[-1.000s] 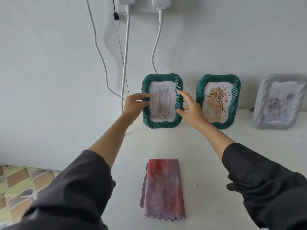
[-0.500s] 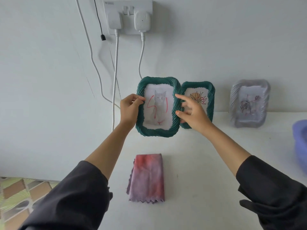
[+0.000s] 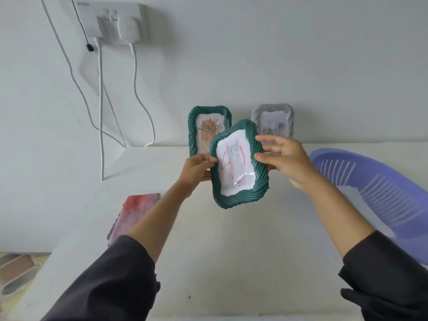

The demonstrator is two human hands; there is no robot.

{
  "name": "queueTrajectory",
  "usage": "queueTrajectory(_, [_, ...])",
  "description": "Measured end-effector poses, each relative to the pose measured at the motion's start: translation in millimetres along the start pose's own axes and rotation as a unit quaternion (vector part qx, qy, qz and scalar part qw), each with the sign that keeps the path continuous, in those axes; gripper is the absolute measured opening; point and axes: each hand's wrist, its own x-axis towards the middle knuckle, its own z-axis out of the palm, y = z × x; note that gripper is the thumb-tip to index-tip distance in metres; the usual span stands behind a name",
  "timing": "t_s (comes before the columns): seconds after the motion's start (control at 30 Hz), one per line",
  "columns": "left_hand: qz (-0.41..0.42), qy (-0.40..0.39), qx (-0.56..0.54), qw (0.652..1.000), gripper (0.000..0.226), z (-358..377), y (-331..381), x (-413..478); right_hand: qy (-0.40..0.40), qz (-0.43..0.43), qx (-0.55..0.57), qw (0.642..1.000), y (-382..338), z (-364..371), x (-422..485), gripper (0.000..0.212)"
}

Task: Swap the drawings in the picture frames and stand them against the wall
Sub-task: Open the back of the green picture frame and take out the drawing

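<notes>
Between my two hands, the cat frame (image 3: 234,163) is hanging in the air, tilted, with its top leaning away to the right. A second ago it was leaning on the wall (image 3: 254,54); I am lifting it off and drawing it toward me. My left hand (image 3: 196,169) is pinching its left rim, thumb on the front and fingers tucked behind. My right hand (image 3: 284,158) is pressing its thumb onto the right rim, with the other fingers spreading behind; they are blurring, so I am not sure how firmly they are closing.

Just beyond my left fingertips, the flower frame (image 3: 201,130) is leaning where it was, and past my right fingertips the grey frame (image 3: 273,119) is doing the same. To the right of my right wrist a basket (image 3: 382,193) is coming into view.

So the swap is only beginning, I am judging: one frame is off the wall, its drawing is inside, and I am probably needing to turn it over next to reach the back.
</notes>
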Motion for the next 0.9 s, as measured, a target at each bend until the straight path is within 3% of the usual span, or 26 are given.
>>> queueTrajectory(0.13, [-0.076, -0.052, 0.035, 0.995, 0.023, 38.1, -8.9, -13.2, 0.027, 0.010, -0.065, 0.997, -9.9, -24.3, -18.9, 0.030])
queueTrajectory(0.23, [-0.073, 0.038, 0.062, 0.995, 0.020, 60.5, -4.6, -15.9, 0.043, 0.008, -0.160, 0.986, -15.1, -26.1, -24.5, 0.029])
queueTrajectory(0.3, [-0.058, 0.099, -0.002, 0.993, 0.013, 71.5, 7.4, -19.2, 0.019, 0.010, -0.269, 0.963, -17.0, -17.6, -26.1, 0.032])
queueTrajectory(0.37, [-0.058, 0.088, -0.070, 0.992, 0.009, 79.1, 21.8, -24.8, -0.019, 0.007, -0.322, 0.947, -17.6, -3.8, -28.7, 0.035])
queueTrajectory(0.53, [-0.103, 0.047, -0.062, 0.992, 0.022, 78.7, 28.8, -30.1, -0.102, -0.019, -0.300, 0.948, -14.7, 25.4, -32.8, 0.025])
queueTrajectory(0.6, [-0.095, 0.069, -0.041, 0.992, 0.024, 70.9, 18.4, -28.8, -0.098, -0.017, -0.268, 0.958, -9.6, 23.4, -32.7, 0.026])
queueTrajectory(0.67, [-0.093, 0.093, 0.019, 0.991, 0.039, 61.2, 3.6, -26.2, -0.065, -0.029, -0.273, 0.959, 0.3, 14.0, -32.6, 0.027])
queueTrajectory(0.77, [-0.121, 0.117, 0.076, 0.983, 0.054, 51.2, -17.7, -27.0, -0.091, 0.006, -0.322, 0.942, 26.2, 3.2, -34.5, 0.032])
queueTrajectory(0.9, [-0.148, 0.126, 0.160, 0.968, 0.055, 44.4, -40.0, -30.4, -0.171, 0.055, -0.362, 0.915, 67.1, 15.4, -48.4, 0.045])
